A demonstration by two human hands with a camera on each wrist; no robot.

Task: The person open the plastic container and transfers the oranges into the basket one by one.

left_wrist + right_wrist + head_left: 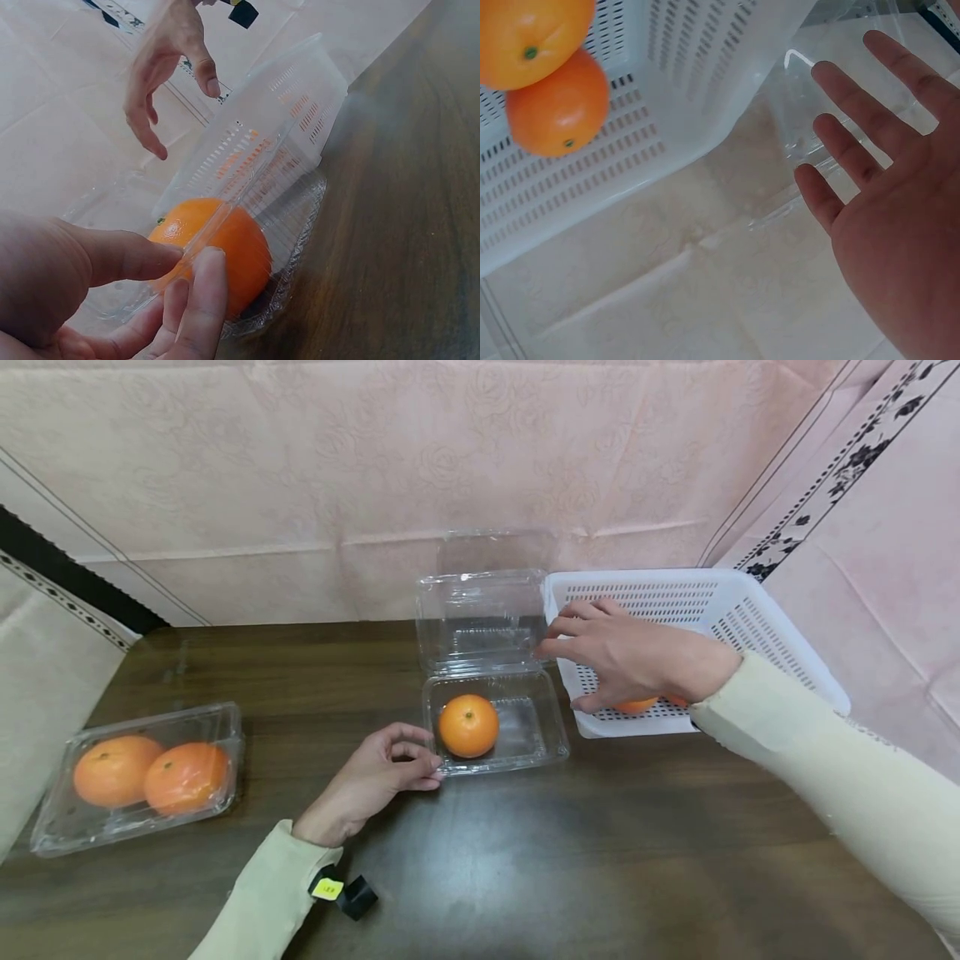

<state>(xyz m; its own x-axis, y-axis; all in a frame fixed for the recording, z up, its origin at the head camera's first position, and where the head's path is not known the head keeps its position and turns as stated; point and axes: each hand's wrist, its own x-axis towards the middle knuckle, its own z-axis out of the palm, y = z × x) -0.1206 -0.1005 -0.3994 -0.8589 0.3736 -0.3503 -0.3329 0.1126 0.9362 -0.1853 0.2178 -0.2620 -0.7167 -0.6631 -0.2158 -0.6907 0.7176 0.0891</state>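
An open clear plastic box (531, 718) has its lid (483, 610) folded back behind it. One orange (468, 727) sits in the left part of the box, its side seen through the clear wall in the left wrist view. My left hand (378, 777) pinches the front left rim of the box between thumb and fingers. Above the left side of a white slotted basket (772, 635) hovers my right hand (633, 656), fingers spread and holding nothing. Two oranges (562, 105) in the basket show in the right wrist view; my right hand partly hides them in the head view.
At the far left of the dark wooden table (480, 868) stands another clear plastic box (56, 837), closed, with two oranges (187, 778) inside. A pale pink cloth (337, 468) hangs along the table's back edge. The basket stands right beside the open box.
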